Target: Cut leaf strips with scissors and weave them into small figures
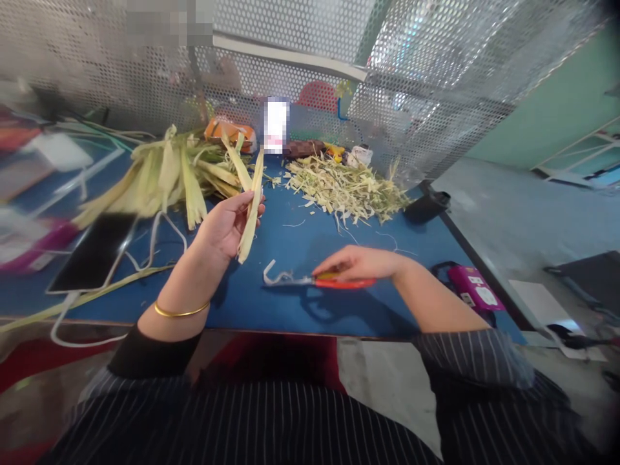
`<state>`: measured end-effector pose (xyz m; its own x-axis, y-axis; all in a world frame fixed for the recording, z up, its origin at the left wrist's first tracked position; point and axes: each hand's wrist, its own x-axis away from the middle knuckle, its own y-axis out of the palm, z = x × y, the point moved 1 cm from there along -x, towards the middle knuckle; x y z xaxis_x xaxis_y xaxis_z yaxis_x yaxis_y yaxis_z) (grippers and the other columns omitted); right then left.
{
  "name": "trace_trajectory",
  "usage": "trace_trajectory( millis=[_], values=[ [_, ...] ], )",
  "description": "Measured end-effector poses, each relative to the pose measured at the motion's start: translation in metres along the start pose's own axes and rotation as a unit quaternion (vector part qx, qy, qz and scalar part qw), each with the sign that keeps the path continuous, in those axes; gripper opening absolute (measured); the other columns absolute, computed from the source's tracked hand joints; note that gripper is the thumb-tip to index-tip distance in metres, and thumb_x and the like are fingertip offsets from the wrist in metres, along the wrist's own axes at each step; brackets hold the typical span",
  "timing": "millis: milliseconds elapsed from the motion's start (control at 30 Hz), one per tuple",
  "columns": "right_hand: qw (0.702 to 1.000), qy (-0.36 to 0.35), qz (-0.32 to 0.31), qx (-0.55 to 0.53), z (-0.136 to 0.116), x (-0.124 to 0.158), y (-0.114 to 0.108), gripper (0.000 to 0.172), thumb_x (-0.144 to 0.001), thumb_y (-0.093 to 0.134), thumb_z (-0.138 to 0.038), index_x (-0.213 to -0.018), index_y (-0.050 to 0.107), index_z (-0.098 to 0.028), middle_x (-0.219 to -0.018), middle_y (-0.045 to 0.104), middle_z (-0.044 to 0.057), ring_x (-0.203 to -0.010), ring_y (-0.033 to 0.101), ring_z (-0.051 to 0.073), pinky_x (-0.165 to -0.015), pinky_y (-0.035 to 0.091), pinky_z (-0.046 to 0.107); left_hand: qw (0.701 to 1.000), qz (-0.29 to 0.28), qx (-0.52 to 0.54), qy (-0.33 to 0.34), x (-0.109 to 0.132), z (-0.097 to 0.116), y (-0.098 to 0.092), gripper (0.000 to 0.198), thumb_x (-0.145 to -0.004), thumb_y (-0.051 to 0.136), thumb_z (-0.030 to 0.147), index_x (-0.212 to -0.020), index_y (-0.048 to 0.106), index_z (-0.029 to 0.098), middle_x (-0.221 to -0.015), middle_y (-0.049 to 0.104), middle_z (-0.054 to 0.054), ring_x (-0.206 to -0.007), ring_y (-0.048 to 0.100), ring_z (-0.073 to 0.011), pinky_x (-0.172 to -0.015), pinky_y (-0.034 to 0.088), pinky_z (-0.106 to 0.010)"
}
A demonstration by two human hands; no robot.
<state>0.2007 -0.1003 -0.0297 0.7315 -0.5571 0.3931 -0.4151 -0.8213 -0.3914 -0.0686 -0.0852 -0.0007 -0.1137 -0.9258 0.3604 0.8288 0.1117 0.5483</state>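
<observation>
My left hand is closed around a pale yellow-green corn husk, pinched between thumb and fingers and raised above the table. Low over the blue table, my right hand has its fingers on the red and yellow handles of a pair of scissors. Their metal blades point left, and a shadow falls on the tabletop beneath them. By the blade tips is a curled whitish strip. A big bunch of husks lies at the back left. Cut husk pieces form a heap at the back right.
A dark-screened tablet with a white cable lies at left. Behind the heap stands a perforated metal screen. A black cup lies near the right edge, with a magenta packet nearer me. An orange packet sits at the back.
</observation>
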Motion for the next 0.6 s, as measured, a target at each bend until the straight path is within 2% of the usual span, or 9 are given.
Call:
trace_trajectory(
  millis=[33,67,133,167,233,367,433,500,600],
  values=[
    [0.998,0.033,0.054,-0.027,0.006,-0.008,-0.008,0.04,-0.072,0.062,-0.015,-0.112,0.068,-0.019,-0.098,0.07,0.005,-0.076,0.063,0.012,-0.063,0.047,0.018,1.0,0.001,0.0,0.001,-0.001,0.0,-0.001,0.01,-0.082,0.052,0.015,-0.081,0.061,0.01,-0.057,0.059,-0.002,-0.044,0.052,-0.0071,-0.041,0.044,-0.015],
    [0.983,0.076,0.151,-0.075,0.014,-0.013,-0.019,0.043,-0.073,0.059,-0.014,-0.115,0.065,-0.019,-0.083,0.07,0.004,-0.059,0.057,0.008,-0.048,0.041,0.016,1.0,0.001,0.0,0.0,-0.002,0.0,-0.002,0.01,-0.082,0.052,0.015,-0.081,0.061,0.01,-0.057,0.059,-0.002,-0.044,0.052,-0.0072,-0.041,0.044,-0.015],
    [0.918,0.117,0.342,-0.166,0.028,-0.012,-0.041,0.048,-0.072,0.055,-0.013,-0.12,0.06,-0.015,-0.065,0.062,0.001,-0.041,0.043,0.004,-0.034,0.024,0.015,1.0,0.0,0.003,-0.002,-0.004,0.001,-0.004,0.011,-0.082,0.052,0.016,-0.081,0.061,0.01,-0.057,0.059,-0.002,-0.044,0.053,-0.0076,-0.04,0.044,-0.016],
    [0.89,0.102,0.398,-0.2,0.033,-0.007,-0.05,0.051,-0.072,0.055,-0.012,-0.122,0.058,-0.014,-0.064,0.06,0.001,-0.04,0.041,0.004,-0.033,0.021,0.015,1.0,-0.002,0.004,-0.004,-0.003,0.001,-0.004,0.011,-0.082,0.052,0.016,-0.082,0.062,0.01,-0.057,0.059,-0.003,-0.044,0.053,-0.0078,-0.04,0.044,-0.016],
    [0.886,0.077,0.388,-0.243,0.037,0.008,-0.058,0.055,-0.069,0.059,-0.011,-0.123,0.057,-0.015,-0.067,0.06,0.001,-0.041,0.04,0.004,-0.033,0.02,0.015,1.0,-0.007,0.005,-0.007,-0.002,0.001,-0.003,0.011,-0.082,0.052,0.015,-0.082,0.062,0.01,-0.057,0.06,-0.003,-0.044,0.054,-0.0081,-0.041,0.044,-0.016],
    [0.957,0.112,0.17,-0.209,0.033,0.031,-0.051,0.049,-0.069,0.065,-0.015,-0.118,0.061,-0.018,-0.073,0.064,0.003,-0.042,0.04,0.003,-0.034,0.024,0.015,1.0,-0.012,0.002,-0.009,0.006,0.001,0.002,0.01,-0.081,0.053,0.016,-0.082,0.061,0.01,-0.058,0.06,-0.003,-0.044,0.053,-0.0074,-0.04,0.043,-0.015],
    [0.965,0.142,0.121,-0.185,0.034,0.026,-0.049,0.047,-0.068,0.064,-0.013,-0.115,0.064,-0.017,-0.074,0.064,0.003,-0.043,0.041,0.003,-0.034,0.024,0.014,1.0,-0.013,0.0,-0.009,0.008,0.0,0.005,0.009,-0.081,0.054,0.016,-0.083,0.061,0.01,-0.059,0.061,-0.003,-0.043,0.053,-0.0072,-0.04,0.043,-0.015],
    [0.953,0.155,0.186,-0.183,0.037,0.012,-0.054,0.049,-0.067,0.06,-0.008,-0.115,0.063,-0.016,-0.071,0.063,0.002,-0.041,0.042,0.003,-0.033,0.023,0.014,1.0,-0.013,0.0,-0.009,0.008,0.0,0.005,0.009,-0.081,0.054,0.015,-0.084,0.061,0.011,-0.059,0.061,-0.003,-0.043,0.053,-0.0072,-0.039,0.043,-0.014],
    [0.898,0.135,0.371,-0.194,0.041,-0.007,-0.067,0.047,-0.07,0.055,-0.008,-0.117,0.06,-0.014,-0.066,0.06,0.002,-0.039,0.04,0.002,-0.032,0.022,0.014,1.0,-0.008,0.0,-0.012,0.004,0.0,0.002,0.01,-0.082,0.052,0.015,-0.084,0.061,0.011,-0.058,0.061,-0.003,-0.044,0.053,-0.0074,-0.04,0.043,-0.014]
  ],
)
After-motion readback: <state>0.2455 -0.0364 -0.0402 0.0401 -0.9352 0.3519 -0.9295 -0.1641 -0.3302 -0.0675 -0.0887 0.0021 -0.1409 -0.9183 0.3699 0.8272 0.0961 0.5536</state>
